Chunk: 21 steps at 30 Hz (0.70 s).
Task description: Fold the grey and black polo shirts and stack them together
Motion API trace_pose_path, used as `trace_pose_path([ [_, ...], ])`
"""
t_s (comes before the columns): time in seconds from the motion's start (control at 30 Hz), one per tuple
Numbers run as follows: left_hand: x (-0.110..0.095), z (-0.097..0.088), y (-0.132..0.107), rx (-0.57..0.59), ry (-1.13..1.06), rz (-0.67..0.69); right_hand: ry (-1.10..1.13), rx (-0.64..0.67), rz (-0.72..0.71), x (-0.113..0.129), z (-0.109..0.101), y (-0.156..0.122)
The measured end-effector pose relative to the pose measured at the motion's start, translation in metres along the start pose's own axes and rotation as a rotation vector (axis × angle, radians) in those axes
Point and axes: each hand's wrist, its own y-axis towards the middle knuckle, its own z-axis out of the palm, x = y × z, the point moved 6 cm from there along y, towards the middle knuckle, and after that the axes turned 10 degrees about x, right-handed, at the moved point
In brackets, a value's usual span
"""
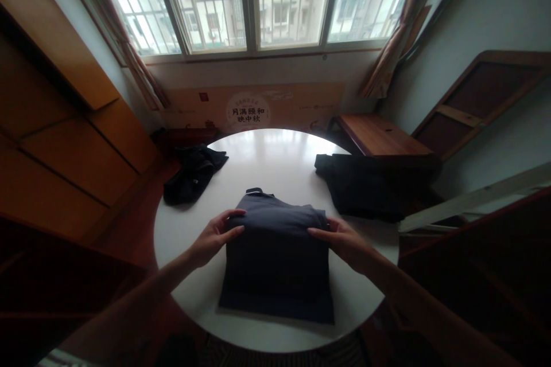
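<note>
Dark blue-grey trousers [275, 258], folded into a rough rectangle, lie on the white round table [275, 166] in front of me. Their far part is bent over, with a bit of waistband showing at the upper left. My left hand [217, 235] pinches the left edge of the folded cloth between thumb and fingers. On the opposite edge, my right hand [342, 241] grips it the same way, its fingers partly hidden behind the fabric.
A crumpled black garment [193, 175] rests at the table's left edge, and a folded black garment [361, 186] at its right. Beyond stand a wooden bench [383, 135] and a barred window [284, 0]. Wooden cabinets [77, 143] line the left side.
</note>
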Motion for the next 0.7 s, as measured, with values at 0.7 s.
trace_pose_path([
  [0.7,-0.14,0.024,-0.037,-0.04,0.924,0.347,-0.308,-0.225,-0.467,0.104,0.018,-0.046],
])
